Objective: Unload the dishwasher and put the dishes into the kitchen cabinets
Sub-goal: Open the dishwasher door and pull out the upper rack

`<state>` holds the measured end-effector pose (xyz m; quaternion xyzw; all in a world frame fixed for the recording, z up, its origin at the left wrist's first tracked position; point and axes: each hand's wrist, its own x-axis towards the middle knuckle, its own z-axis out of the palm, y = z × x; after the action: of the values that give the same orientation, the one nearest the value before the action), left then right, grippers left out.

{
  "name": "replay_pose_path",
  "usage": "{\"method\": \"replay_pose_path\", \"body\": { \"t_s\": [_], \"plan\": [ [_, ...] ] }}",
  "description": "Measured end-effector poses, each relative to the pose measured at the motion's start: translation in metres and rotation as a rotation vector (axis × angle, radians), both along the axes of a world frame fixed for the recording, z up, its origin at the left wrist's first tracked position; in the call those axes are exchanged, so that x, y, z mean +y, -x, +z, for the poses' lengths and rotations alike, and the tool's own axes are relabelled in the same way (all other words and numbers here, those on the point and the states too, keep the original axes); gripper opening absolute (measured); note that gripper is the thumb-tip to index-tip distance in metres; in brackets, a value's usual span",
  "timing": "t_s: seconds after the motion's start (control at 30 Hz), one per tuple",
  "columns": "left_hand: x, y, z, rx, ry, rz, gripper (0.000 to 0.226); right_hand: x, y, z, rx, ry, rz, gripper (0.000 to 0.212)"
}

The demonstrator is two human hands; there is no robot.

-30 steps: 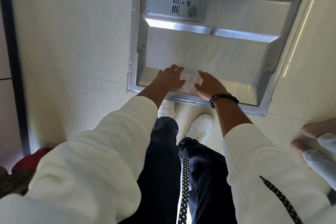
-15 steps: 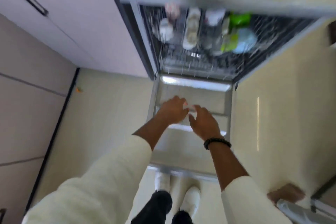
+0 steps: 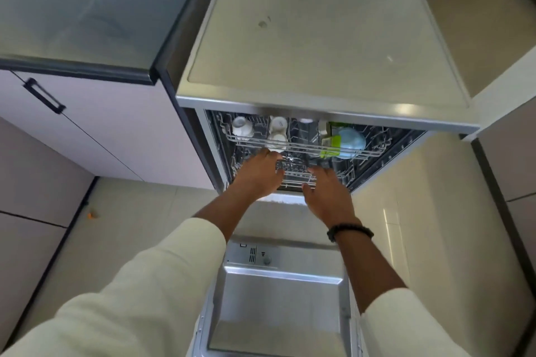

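White cups [image 3: 243, 126], a pale-blue bowl [image 3: 351, 138], cream sleeves [image 3: 139, 293], black bracelet [image 3: 349, 231].

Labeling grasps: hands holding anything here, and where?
Both left hand and right hand reach the front edge of the wire dishwasher rack; a closed grip cannot be told.

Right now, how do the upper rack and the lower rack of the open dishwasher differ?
The upper rack visibly carries dishes: white cups on its left and a light blue bowl on its right. On the lower rack no dishes can be made out. The left hand and right hand are at the lower rack's front edge, below the upper rack. Both are wire racks that sit inside the tub.
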<state>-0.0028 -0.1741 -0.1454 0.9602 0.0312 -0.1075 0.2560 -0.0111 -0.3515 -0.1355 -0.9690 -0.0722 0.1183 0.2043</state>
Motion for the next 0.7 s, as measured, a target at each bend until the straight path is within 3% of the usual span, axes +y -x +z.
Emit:
{"method": "replay_pose_path", "body": {
  "t_s": [0.17, 0.37, 0.47, 0.57, 0.63, 0.7],
  "plan": [
    [-0.013, -0.008, -0.043, -0.047, -0.061, -0.049, 0.056, -0.005, -0.018, -0.05, -0.049, 0.023, 0.025, 0.053],
    [-0.007, -0.031, -0.058, -0.282, -0.143, -0.047, 0.053, -0.007, -0.046, -0.075, -0.401, -0.016, 0.041, 0.052],
    [0.0, -0.053, -0.063, -0.331, -0.202, -0.053, 0.057, -0.005, -0.073, -0.071, -0.368, 0.073, 0.072, 0.058],
    [0.001, -0.074, -0.077, -0.183, -0.254, -0.141, 0.061, -0.012, -0.098, -0.082, -0.229, 0.208, 0.164, 0.059],
    [0.002, -0.081, -0.084, -0.116, -0.205, -0.129, 0.06, -0.016, -0.107, -0.089, -0.204, 0.19, 0.171, 0.055],
    [0.004, -0.088, -0.09, -0.222, -0.267, -0.13, 0.053, -0.017, -0.11, -0.096, -0.27, 0.189, 0.179, 0.052]
  ]
}}
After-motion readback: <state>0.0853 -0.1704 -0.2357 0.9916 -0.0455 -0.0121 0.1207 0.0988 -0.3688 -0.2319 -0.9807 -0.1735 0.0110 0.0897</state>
